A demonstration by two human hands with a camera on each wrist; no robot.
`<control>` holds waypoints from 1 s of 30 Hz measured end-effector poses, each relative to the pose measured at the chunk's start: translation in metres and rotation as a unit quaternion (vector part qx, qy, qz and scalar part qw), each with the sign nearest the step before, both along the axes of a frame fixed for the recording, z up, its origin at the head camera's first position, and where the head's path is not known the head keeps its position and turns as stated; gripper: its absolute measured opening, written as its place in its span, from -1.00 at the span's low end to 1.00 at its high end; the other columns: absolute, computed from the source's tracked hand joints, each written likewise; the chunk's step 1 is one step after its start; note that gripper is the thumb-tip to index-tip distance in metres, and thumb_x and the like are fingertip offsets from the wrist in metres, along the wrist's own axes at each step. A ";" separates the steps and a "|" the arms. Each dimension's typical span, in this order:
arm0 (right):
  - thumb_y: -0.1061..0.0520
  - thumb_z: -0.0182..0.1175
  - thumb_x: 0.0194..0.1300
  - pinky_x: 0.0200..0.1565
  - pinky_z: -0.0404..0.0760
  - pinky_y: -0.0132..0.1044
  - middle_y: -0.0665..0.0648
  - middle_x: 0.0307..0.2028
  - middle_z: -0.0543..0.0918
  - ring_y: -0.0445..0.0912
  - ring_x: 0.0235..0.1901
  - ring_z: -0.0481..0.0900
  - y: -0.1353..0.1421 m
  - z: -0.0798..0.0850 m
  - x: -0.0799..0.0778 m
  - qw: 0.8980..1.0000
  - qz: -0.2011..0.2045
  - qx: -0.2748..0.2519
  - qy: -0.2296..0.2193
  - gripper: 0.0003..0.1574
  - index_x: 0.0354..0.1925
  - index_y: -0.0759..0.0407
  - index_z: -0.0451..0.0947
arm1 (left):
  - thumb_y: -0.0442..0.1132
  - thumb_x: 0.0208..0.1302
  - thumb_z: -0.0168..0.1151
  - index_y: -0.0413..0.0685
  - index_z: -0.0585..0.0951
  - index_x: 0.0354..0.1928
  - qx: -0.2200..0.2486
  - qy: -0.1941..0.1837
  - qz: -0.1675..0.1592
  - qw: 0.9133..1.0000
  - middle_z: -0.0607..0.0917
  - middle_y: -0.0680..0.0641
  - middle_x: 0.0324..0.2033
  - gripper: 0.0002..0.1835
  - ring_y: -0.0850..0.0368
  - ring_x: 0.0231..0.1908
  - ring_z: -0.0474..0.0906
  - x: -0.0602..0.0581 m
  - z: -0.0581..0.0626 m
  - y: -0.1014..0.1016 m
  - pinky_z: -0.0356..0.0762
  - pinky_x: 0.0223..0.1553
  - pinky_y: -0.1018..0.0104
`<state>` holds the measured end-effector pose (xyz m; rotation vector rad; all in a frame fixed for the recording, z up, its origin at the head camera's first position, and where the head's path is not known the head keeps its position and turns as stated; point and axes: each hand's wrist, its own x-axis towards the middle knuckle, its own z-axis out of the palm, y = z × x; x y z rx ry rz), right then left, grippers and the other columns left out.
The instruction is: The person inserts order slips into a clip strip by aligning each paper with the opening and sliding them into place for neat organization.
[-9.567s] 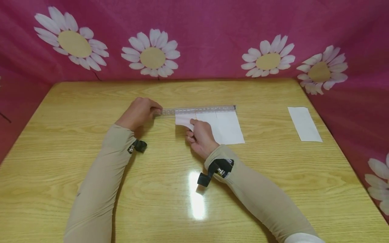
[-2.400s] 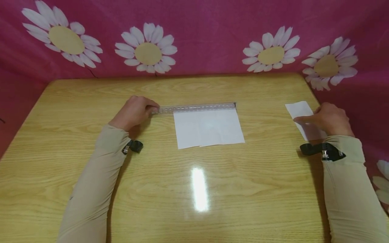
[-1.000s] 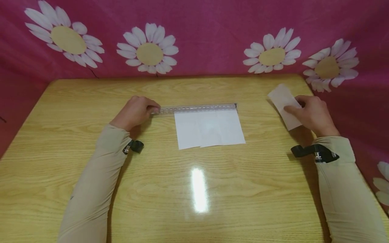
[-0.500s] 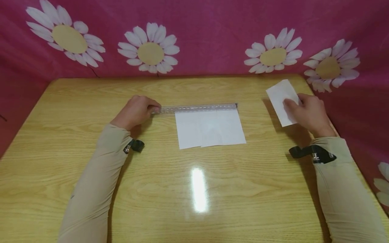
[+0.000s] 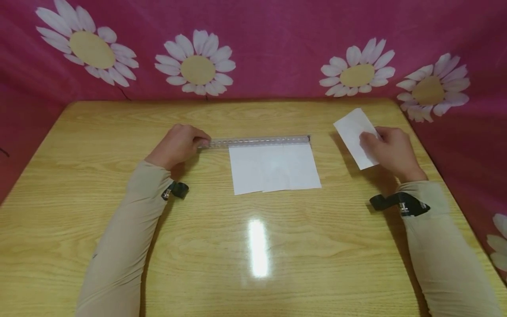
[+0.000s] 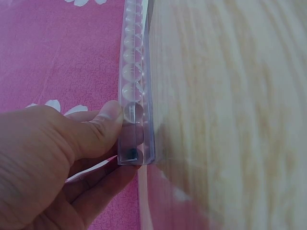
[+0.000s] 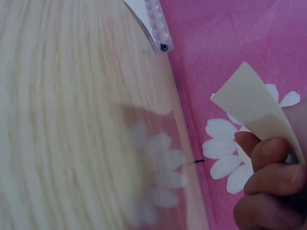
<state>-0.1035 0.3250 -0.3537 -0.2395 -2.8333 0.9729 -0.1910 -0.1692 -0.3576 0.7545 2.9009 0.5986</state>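
Observation:
My left hand (image 5: 178, 145) pinches the left end of a long clear plastic strip (image 5: 257, 141) that has a row of round bumps along it. The left wrist view shows the thumb on the strip's side (image 6: 132, 91), at its end. Below the strip lies white paper (image 5: 273, 169) in side-by-side panels, its upper edge along the strip. Right of that, my right hand (image 5: 394, 149) holds a small rectangular white paper slip (image 5: 350, 132), thumb on top, above the table. In the right wrist view, curled fingers (image 7: 273, 177) show behind the slip (image 7: 254, 100).
The wood-grain table (image 5: 190, 246) reflects a bright light near its front. Behind and beside it hangs a pink cloth (image 5: 277, 48) printed with white daisies. The strip's far end (image 7: 164, 47) carries a small dark piece.
My right hand has left the middle paper, taken the slip off the table's right side, raised it and carried it leftward. The once-lifted paper panel lies flat. My left hand stays on the strip.

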 end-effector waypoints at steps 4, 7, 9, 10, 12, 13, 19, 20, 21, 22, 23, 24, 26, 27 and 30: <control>-0.24 0.07 0.49 -0.39 0.51 -0.50 0.17 -0.29 0.73 -0.28 -0.42 0.52 -0.006 0.000 -0.001 1.000 0.005 -0.018 -0.019 -0.28 0.11 0.37 0.66 | -0.26 0.43 0.31 -0.15 0.79 0.03 -0.001 -0.004 0.004 1.000 0.81 -0.23 0.01 -0.77 -0.13 0.06 0.72 0.000 0.000 0.000 0.62 0.23 -0.07; -0.30 0.03 0.51 -0.33 0.48 -0.53 0.38 -0.07 0.71 -0.16 -0.30 0.52 -0.012 0.000 0.000 0.999 0.011 -0.016 -0.036 -0.19 0.23 0.38 0.59 | -0.26 0.43 0.31 -0.14 0.79 0.04 -0.002 -0.006 0.007 1.000 0.81 -0.23 0.01 -0.77 -0.13 0.06 0.72 0.000 0.000 -0.001 0.62 0.23 -0.06; -0.32 0.00 0.52 -0.29 0.46 -0.54 0.42 0.00 0.68 -0.13 -0.26 0.51 -0.016 0.001 0.000 0.999 0.016 -0.017 -0.042 -0.15 0.27 0.38 0.56 | -0.26 0.43 0.31 -0.14 0.79 0.04 -0.004 -0.007 0.007 1.000 0.81 -0.23 0.01 -0.76 -0.13 0.07 0.72 0.000 0.000 -0.001 0.62 0.24 -0.06; -0.32 0.00 0.53 -0.29 0.46 -0.54 0.43 0.00 0.68 -0.13 -0.26 0.51 -0.017 0.001 0.000 0.999 0.018 -0.017 -0.043 -0.15 0.28 0.39 0.55 | -0.26 0.44 0.30 -0.14 0.79 0.04 -0.004 -0.009 0.008 1.000 0.81 -0.23 0.02 -0.76 -0.13 0.07 0.72 0.000 0.001 -0.001 0.62 0.24 -0.07; -0.32 0.00 0.53 -0.28 0.47 -0.54 0.43 -0.01 0.69 -0.13 -0.26 0.53 -0.021 0.001 0.000 0.999 0.022 -0.021 -0.041 -0.16 0.27 0.39 0.56 | -0.26 0.44 0.30 -0.14 0.78 0.05 -0.005 -0.011 0.009 1.000 0.81 -0.23 0.02 -0.76 -0.13 0.07 0.71 0.000 0.001 0.000 0.61 0.24 -0.07; -0.32 -0.01 0.53 -0.27 0.47 -0.53 0.43 0.00 0.69 -0.12 -0.24 0.53 -0.023 0.002 0.000 0.999 0.023 -0.024 -0.042 -0.15 0.27 0.38 0.56 | -0.26 0.44 0.29 -0.14 0.78 0.05 -0.005 -0.012 0.009 1.000 0.81 -0.23 0.02 -0.76 -0.13 0.07 0.71 0.000 0.001 0.000 0.61 0.24 -0.06; -0.37 -0.03 0.52 -0.20 0.49 -0.52 0.37 0.08 0.65 0.00 -0.11 0.51 -0.036 0.001 -0.001 0.995 0.013 -0.061 -0.076 -0.11 0.35 0.33 0.50 | -0.26 0.45 0.29 -0.13 0.78 0.05 -0.007 -0.016 0.011 1.000 0.81 -0.22 0.03 -0.76 -0.12 0.08 0.71 -0.001 0.000 -0.001 0.61 0.25 -0.06; -0.37 -0.02 0.52 -0.20 0.49 -0.52 0.35 0.06 0.65 -0.03 -0.12 0.52 -0.038 0.001 -0.001 0.995 0.013 -0.065 -0.078 -0.12 0.34 0.33 0.51 | -0.25 0.45 0.29 -0.13 0.78 0.05 -0.008 -0.015 0.011 1.000 0.81 -0.22 0.03 -0.76 -0.12 0.08 0.71 -0.001 0.000 0.000 0.61 0.25 -0.06; -0.35 -0.02 0.52 -0.21 0.51 -0.51 0.33 0.03 0.66 -0.06 -0.16 0.53 -0.040 0.001 -0.001 0.995 0.014 -0.068 -0.078 -0.14 0.32 0.32 0.53 | -0.26 0.45 0.29 -0.13 0.78 0.05 -0.008 -0.014 0.010 1.000 0.81 -0.22 0.03 -0.76 -0.12 0.09 0.71 -0.002 -0.001 -0.001 0.61 0.26 -0.06; -0.34 -0.01 0.52 -0.23 0.52 -0.50 0.30 -0.01 0.67 -0.10 -0.20 0.55 -0.042 0.001 -0.001 0.994 0.016 -0.070 -0.077 -0.16 0.30 0.33 0.54 | -0.26 0.45 0.29 -0.13 0.78 0.05 -0.008 -0.014 0.011 1.000 0.81 -0.22 0.03 -0.76 -0.13 0.09 0.71 -0.002 -0.001 -0.001 0.61 0.26 -0.06; -0.32 0.00 0.53 -0.26 0.55 -0.49 0.28 -0.07 0.68 -0.14 -0.25 0.56 -0.043 0.002 -0.001 0.994 0.018 -0.074 -0.074 -0.19 0.28 0.33 0.56 | -0.26 0.45 0.29 -0.14 0.78 0.05 -0.008 -0.014 0.011 1.000 0.81 -0.22 0.04 -0.76 -0.13 0.09 0.71 -0.001 -0.001 0.000 0.61 0.26 -0.06; -0.31 0.01 0.53 -0.27 0.56 -0.47 0.25 -0.10 0.68 -0.17 -0.29 0.56 -0.045 0.002 -0.001 0.994 0.021 -0.077 -0.072 -0.21 0.26 0.33 0.57 | -0.25 0.45 0.30 -0.14 0.78 0.05 -0.008 -0.014 0.011 1.000 0.80 -0.22 0.04 -0.76 -0.13 0.09 0.71 -0.001 -0.001 0.000 0.61 0.26 -0.06; -0.31 0.01 0.53 -0.27 0.57 -0.46 0.21 -0.12 0.68 -0.23 -0.32 0.56 -0.048 0.002 -0.001 0.993 0.024 -0.084 -0.075 -0.21 0.27 0.32 0.57 | -0.25 0.45 0.29 -0.14 0.78 0.06 -0.008 -0.014 0.011 1.000 0.80 -0.22 0.04 -0.75 -0.13 0.10 0.70 -0.001 -0.001 0.000 0.61 0.26 -0.06; -0.31 0.01 0.53 -0.26 0.57 -0.47 0.21 -0.10 0.69 -0.24 -0.31 0.56 -0.050 0.002 -0.002 0.993 0.025 -0.088 -0.078 -0.20 0.29 0.31 0.56 | -0.25 0.45 0.30 -0.14 0.78 0.06 -0.007 -0.015 0.012 1.000 0.80 -0.22 0.04 -0.75 -0.13 0.10 0.70 -0.001 -0.001 0.000 0.61 0.26 -0.06; -0.30 0.00 0.55 -0.23 0.56 -0.47 0.24 -0.05 0.69 -0.25 -0.29 0.56 -0.056 0.002 -0.003 0.991 0.033 -0.100 -0.084 -0.20 0.32 0.31 0.53 | -0.24 0.45 0.29 -0.14 0.78 0.05 -0.005 -0.018 0.011 1.000 0.81 -0.22 0.04 -0.75 -0.14 0.11 0.70 -0.001 -0.001 0.000 0.61 0.25 -0.05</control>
